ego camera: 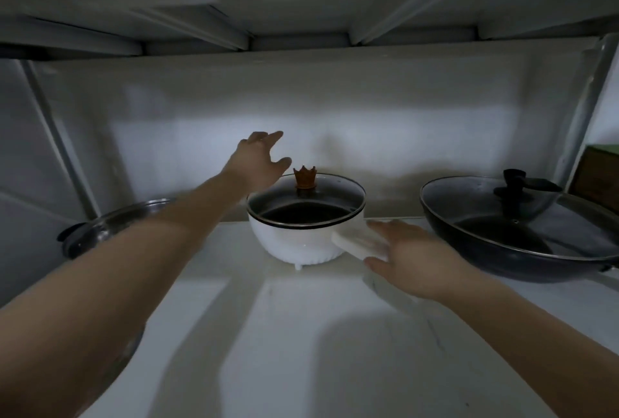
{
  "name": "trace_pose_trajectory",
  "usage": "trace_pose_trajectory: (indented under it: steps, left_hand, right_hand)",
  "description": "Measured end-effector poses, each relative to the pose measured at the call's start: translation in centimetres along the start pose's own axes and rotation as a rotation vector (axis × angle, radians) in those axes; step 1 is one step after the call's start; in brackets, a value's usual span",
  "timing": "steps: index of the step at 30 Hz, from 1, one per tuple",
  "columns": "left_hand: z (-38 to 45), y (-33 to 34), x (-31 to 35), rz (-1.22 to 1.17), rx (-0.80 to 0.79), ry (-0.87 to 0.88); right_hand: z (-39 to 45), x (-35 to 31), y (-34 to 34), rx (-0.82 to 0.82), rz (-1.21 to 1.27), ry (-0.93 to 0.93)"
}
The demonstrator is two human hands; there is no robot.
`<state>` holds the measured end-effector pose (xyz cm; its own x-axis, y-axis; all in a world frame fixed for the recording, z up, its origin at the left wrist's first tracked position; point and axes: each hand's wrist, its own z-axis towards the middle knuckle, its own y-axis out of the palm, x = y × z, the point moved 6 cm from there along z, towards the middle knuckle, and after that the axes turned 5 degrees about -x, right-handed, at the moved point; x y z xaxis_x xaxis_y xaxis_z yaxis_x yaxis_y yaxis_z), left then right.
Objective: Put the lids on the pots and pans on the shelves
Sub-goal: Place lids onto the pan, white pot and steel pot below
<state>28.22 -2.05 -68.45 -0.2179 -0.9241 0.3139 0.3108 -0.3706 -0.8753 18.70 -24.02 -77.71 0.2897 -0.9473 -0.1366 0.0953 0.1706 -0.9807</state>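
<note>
White pot [294, 243] mid-shelf [301, 334], glass lid [306, 201] seated on it. Right hand [407, 255] grips the pot's white handle [360, 240]. Left hand [259, 158] open, fingers spread, just above-left of lid, not touching. Lidded dark pan [512, 243] to the right.

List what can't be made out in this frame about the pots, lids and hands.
- Steel pot, head view: mostly hidden behind the left forearm; whether it has a lid is unclear.
- White pot's handle: the right hand covers its end.
- Black pan: handle cut off by the right edge.
- Left hand: motion-blurred; contact with the glass lid uncertain.
</note>
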Motion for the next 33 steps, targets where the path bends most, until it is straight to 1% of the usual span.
trace_pose_trajectory:
  steps: [4, 7, 14, 15, 19, 23, 25, 28, 33]
  left_hand:
    - [-5.7, -2.8, 0.5, 0.052, 0.04, 0.121]
    - [-10.8, -3.6, 0.6, 0.11, -0.002, 0.118]
    - [-21.7, -5.3, 1.9, 0.287, -0.02, 0.107]
    - [-22.8, -5.5, 2.1, 0.297, -0.024, 0.107]
    - [-26.7, -6.9, 3.0, 0.298, -0.013, 0.079]
    - [-29.7, -8.7, 2.9, 0.384, 0.014, 0.027]
    - [-31.4, -9.9, 2.4, 0.406, 0.018, -0.03]
    - [-33.5, -11.4, 1.2, 0.433, 0.021, -0.093]
    - [-35.3, -12.4, -2.1, 0.423, -0.003, -0.157]
  right_hand:
    - [-1.6, -1.2, -3.6, 0.153, 0.088, -0.06]
    - [-3.4, -2.8, -5.3, 0.235, 0.052, -0.135]
    - [-8.0, -7.1, -6.2, 0.282, 0.025, -0.304]
    - [-8.6, -7.7, -6.0, 0.279, 0.023, -0.332]
    - [-10.1, -9.3, -5.1, 0.184, 0.011, -0.396]
    - [-10.8, -10.3, -5.4, 0.147, 0.02, -0.422]
    - [-11.3, -11.3, -5.5, 0.125, 0.029, -0.445]
    - [-12.2, -13.0, -5.8, 0.133, 0.011, -0.489]
    - [-12.7, -14.7, -5.7, 0.114, -0.002, -0.479]
